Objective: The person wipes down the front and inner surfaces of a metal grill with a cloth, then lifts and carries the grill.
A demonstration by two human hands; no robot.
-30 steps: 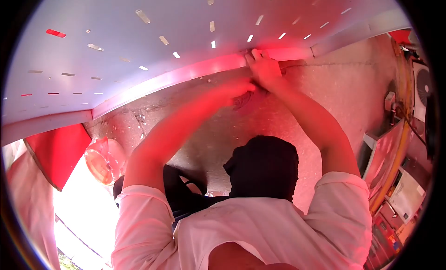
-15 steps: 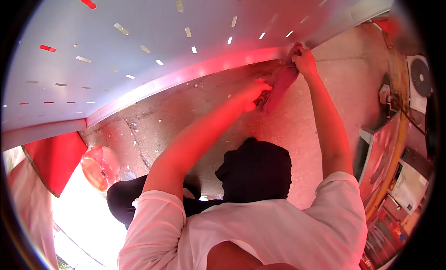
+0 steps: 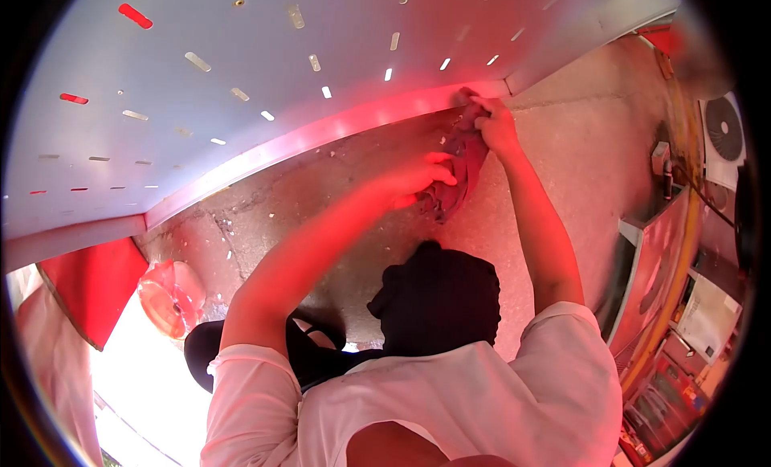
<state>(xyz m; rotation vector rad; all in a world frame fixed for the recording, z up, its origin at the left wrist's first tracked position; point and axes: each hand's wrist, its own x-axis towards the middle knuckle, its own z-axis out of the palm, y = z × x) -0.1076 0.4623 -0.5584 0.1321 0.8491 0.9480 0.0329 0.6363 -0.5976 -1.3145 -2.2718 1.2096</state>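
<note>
A dark reddish cloth [image 3: 467,166] hangs bunched between my two hands, just below the lower edge of a large pale panel [image 3: 265,65] with rows of slots. My right hand [image 3: 495,128] is closed on the cloth's upper end, which lies against the panel's bottom lip [image 3: 385,107]. Lower and to the left, my left hand [image 3: 418,179] has its fingers curled round the cloth's lower folds. Red light tints both forearms and the cloth, so the finest folds are hard to make out.
An orange-red plastic basin [image 3: 170,300] stands on the concrete floor [image 3: 578,162] at left, near a red board [image 3: 92,286]. Along the right are a metal-framed box [image 3: 654,258], a fan unit [image 3: 723,130] and a red crate [image 3: 666,395].
My right hand has slid left along the panel's lip with the cloth. My left hand has also shifted left and slightly down, and the cloth hangs more spread.
</note>
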